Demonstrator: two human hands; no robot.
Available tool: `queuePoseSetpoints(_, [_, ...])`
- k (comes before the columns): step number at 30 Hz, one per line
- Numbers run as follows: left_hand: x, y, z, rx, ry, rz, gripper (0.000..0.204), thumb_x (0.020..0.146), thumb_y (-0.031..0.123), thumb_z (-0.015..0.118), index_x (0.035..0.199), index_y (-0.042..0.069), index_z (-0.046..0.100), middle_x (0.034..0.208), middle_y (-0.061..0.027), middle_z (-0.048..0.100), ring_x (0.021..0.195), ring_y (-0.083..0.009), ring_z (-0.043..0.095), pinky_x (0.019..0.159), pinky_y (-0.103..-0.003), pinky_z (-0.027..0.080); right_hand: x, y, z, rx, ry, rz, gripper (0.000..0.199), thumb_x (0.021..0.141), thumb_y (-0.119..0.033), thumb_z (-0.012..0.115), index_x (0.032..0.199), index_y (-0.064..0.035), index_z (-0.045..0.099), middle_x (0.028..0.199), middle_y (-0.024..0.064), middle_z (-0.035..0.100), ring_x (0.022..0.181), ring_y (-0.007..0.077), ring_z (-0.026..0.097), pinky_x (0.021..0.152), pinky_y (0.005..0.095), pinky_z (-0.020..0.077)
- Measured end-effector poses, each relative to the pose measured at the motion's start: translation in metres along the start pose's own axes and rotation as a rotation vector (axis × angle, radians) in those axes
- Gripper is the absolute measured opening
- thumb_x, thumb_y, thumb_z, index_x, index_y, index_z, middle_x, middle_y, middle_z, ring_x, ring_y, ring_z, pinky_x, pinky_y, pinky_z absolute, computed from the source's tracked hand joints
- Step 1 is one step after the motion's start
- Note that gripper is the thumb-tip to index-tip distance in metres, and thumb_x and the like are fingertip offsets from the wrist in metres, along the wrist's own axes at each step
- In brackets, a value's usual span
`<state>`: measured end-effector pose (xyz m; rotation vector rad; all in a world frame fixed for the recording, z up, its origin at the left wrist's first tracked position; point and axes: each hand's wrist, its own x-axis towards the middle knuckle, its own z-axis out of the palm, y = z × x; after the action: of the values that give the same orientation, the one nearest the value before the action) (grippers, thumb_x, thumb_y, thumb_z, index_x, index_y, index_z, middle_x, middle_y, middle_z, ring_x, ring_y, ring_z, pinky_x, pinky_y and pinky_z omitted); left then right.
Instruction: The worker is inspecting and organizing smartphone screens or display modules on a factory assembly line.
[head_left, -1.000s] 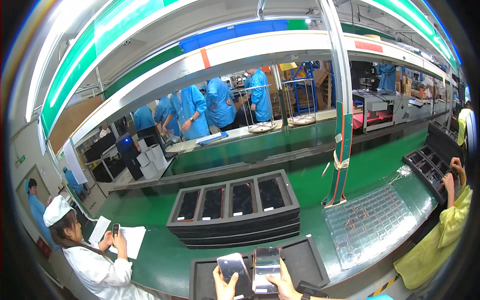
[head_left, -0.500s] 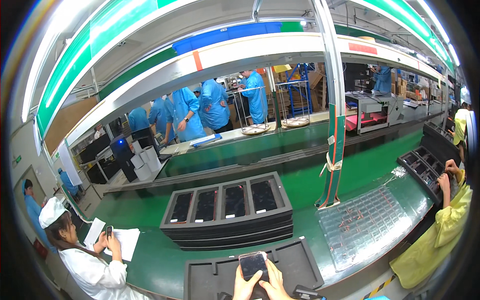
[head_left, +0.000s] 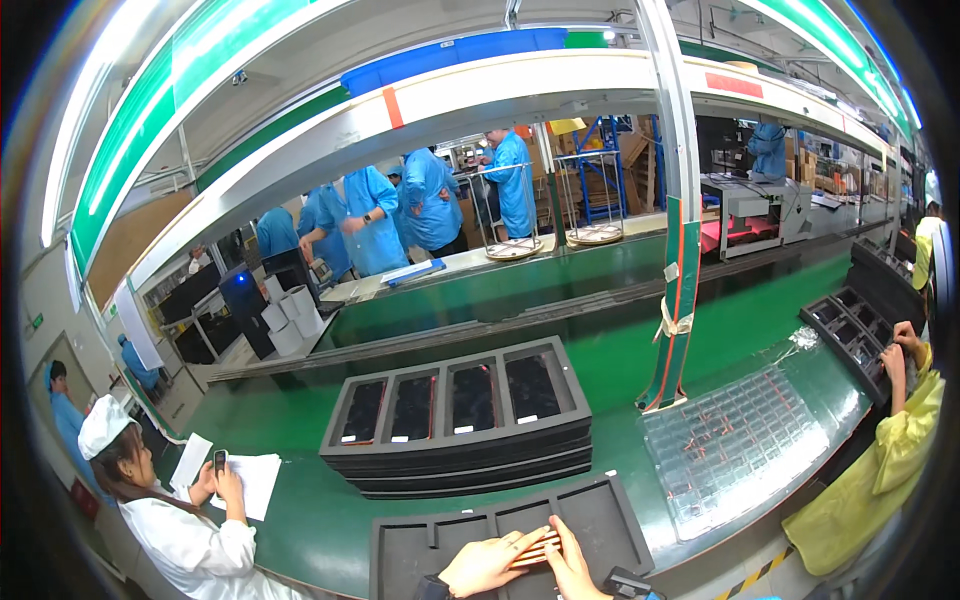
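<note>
Lowered since 0.5 s ago, both hands, left (head_left: pixel 487 563) and right (head_left: pixel 573 562), press a flat part (head_left: pixel 540 548) into tray (head_left: pixel 610 520), fingers spread.

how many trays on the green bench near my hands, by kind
Black foam tray under the hands: 1
Stack of black foam trays: 1 stack, layers too fine to count
Clear blister tray: 1
Total: 3

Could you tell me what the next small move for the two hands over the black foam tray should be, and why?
Probably press the flat piece level into the slot, then lift away. The left hand and right hand meet over a thin orange-edged piece in the black foam tray, whose neighbouring slots look empty, unlike the filled stacked trays behind.
</note>
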<state>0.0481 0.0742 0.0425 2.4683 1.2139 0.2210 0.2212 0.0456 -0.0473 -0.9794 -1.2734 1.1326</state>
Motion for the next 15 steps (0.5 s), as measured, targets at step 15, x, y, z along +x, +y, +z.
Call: queuePoseSetpoints(15, [0.004,0.007,0.002,0.074,0.172,-0.05,0.061,0.073,0.038,0.084,0.122,0.01,0.062,0.108,-0.0115,0.071,0.094,-0.0294,0.07,0.077,-0.037,0.055,0.02,-0.066,-0.143,-0.272,-0.141,-0.071,0.053,0.097,-0.023,0.064,0.141,-0.0011,0.044,0.149,0.0151,0.045,0.133,0.0274,0.05,0.107,0.0417,0.0445])
